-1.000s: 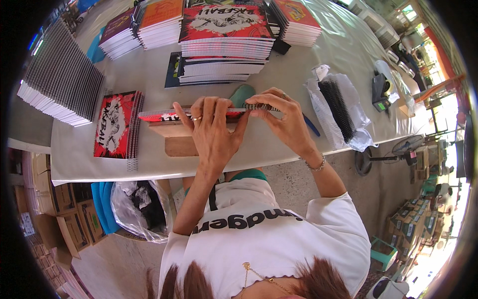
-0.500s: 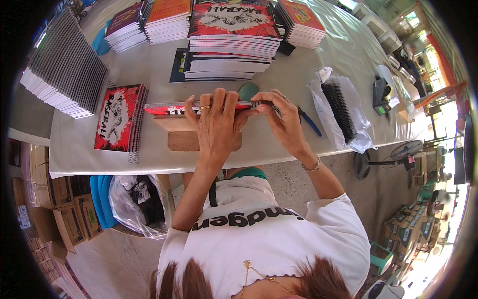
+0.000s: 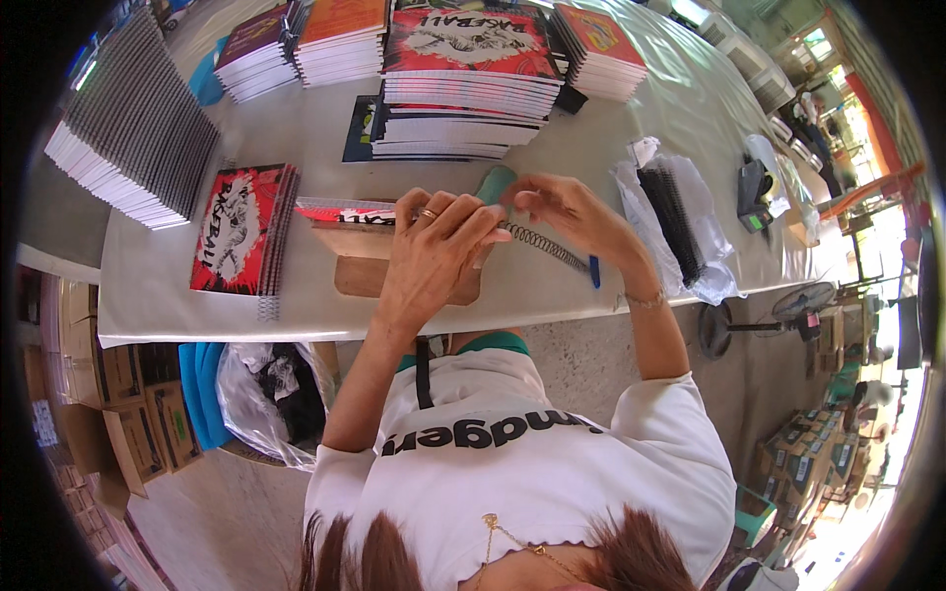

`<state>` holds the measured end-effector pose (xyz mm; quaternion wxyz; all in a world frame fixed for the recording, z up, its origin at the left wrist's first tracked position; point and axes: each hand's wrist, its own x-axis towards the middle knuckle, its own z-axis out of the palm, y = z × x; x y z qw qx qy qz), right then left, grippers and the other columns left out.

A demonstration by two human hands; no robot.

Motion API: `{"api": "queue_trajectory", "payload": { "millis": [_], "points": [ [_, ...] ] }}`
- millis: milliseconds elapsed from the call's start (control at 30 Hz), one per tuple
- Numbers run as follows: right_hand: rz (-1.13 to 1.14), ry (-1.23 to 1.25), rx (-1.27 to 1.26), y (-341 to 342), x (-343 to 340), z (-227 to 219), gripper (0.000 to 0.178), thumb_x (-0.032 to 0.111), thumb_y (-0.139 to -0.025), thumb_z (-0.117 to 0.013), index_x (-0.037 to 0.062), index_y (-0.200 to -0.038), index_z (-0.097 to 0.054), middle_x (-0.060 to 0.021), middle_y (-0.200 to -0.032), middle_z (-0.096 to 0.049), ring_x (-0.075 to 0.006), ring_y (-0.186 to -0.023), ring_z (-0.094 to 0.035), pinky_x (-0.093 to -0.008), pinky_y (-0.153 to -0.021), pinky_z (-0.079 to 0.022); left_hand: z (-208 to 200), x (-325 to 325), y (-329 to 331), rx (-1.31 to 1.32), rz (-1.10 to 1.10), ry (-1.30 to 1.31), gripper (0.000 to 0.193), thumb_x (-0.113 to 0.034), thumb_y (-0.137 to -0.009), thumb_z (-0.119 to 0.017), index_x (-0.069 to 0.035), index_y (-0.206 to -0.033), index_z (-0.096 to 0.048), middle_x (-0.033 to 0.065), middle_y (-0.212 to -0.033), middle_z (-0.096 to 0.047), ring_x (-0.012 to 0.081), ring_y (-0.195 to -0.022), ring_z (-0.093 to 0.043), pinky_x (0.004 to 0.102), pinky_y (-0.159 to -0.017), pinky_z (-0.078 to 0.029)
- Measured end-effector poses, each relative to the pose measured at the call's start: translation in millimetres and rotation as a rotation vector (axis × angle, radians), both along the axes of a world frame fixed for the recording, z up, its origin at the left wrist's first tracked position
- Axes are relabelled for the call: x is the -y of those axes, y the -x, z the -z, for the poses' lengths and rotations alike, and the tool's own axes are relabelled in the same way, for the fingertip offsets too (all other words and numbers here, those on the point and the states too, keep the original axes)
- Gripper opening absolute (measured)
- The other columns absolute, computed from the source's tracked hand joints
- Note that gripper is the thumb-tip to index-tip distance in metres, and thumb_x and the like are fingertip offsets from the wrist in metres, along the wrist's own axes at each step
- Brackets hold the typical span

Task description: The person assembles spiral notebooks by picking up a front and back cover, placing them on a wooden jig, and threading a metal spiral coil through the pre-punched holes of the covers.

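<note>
My left hand [image 3: 434, 246] grips a red-covered notebook [image 3: 335, 214], held on edge against a wooden block stand [image 3: 367, 280]. From the notebook's right end a dark spiral binding coil [image 3: 545, 246] sticks out, sloping down to the right, its loose length unsupported by my fingers. My right hand [image 3: 583, 219] is raised above the coil, apart from it, its fingers smeared by motion. Those fingers are close to a green rounded object [image 3: 495, 183]; whether they touch it is unclear. Beside the coil's free end lies a tool with a blue handle [image 3: 594, 272], mostly hidden.
A bound red notebook [image 3: 236, 231] lies left of the stand, by a tall stack of spiral notebooks [image 3: 138, 118]. More notebook stacks [image 3: 468, 98] line the far side. At right are black coils [image 3: 672, 222] in plastic wrap and a tape dispenser [image 3: 757, 192].
My right hand has come off the coil and moved up and to the right. More coil now shows beyond the notebook's end. My left hand keeps its grip.
</note>
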<state>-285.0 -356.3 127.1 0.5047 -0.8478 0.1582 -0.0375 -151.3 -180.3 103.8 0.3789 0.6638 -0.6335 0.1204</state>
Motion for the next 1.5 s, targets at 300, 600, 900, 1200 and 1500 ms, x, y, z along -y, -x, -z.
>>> {"api": "queue_trajectory", "payload": {
  "millis": [300, 600, 900, 1200, 1500],
  "points": [
    [-0.152, 0.675, 0.008, -33, 37, 81, 0.051, 0.026, -0.084, -0.071, 0.0205, -0.132, -0.054, -0.0163, -0.139, -0.042, -0.0331, -0.132, -0.034, -0.0449, -0.106, -0.037, 14, 7, -2, 0.048, -0.014, 0.110, 0.023, -0.034, -0.084, -0.067, -0.016, -0.096, -0.057, -0.0028, -0.087, -0.059, 0.0162, -0.090, -0.059, 0.0392, -0.093, -0.039],
    [-0.126, 0.457, -0.108, -20, 25, 73, 0.057, 0.036, -0.083, -0.071, 0.0207, -0.134, -0.050, -0.0137, -0.142, -0.040, -0.0328, -0.135, -0.032, -0.0441, -0.111, -0.034, 14, 8, 1, -0.010, -0.046, 0.171, 0.022, -0.031, -0.083, -0.067, -0.014, -0.095, -0.062, -0.0004, -0.093, -0.063, 0.0196, -0.094, -0.059, 0.0413, -0.096, -0.038],
    [-0.180, -0.798, 0.340, -7, 36, 37, 0.068, 0.040, -0.088, -0.067, 0.0047, -0.137, -0.035, -0.0119, -0.135, -0.046, -0.0253, -0.127, -0.046, -0.0424, -0.105, -0.040, 15, 6, -6, 0.036, -0.007, -0.004, 0.024, -0.034, -0.084, -0.066, -0.016, -0.099, -0.063, -0.0002, -0.106, -0.060, 0.0194, -0.107, -0.057, 0.0479, -0.106, -0.032],
    [-0.448, -0.713, 0.346, 0, 25, -17, 0.049, 0.038, -0.092, -0.061, 0.0025, -0.123, -0.047, -0.0141, -0.129, -0.050, -0.0228, -0.123, -0.048, -0.0311, -0.100, -0.039, 19, -7, 7, -0.184, -0.439, 0.124, 0.049, -0.046, -0.065, -0.082, -0.014, -0.094, -0.060, 0.0088, -0.136, -0.041, 0.0359, -0.141, -0.022, 0.0710, -0.103, -0.010],
    [-0.277, -0.193, 0.037, -15, 23, -27, 0.040, 0.028, -0.087, -0.070, 0.0007, -0.115, -0.059, -0.0017, -0.107, -0.059, -0.0084, -0.101, -0.052, -0.0260, -0.091, -0.042, 18, -8, 3, -0.294, -0.349, 0.092, 0.045, -0.039, -0.062, -0.084, -0.011, -0.089, -0.061, 0.0068, -0.108, -0.048, 0.0322, -0.115, -0.042, 0.0606, -0.103, -0.020]
  ]
}}
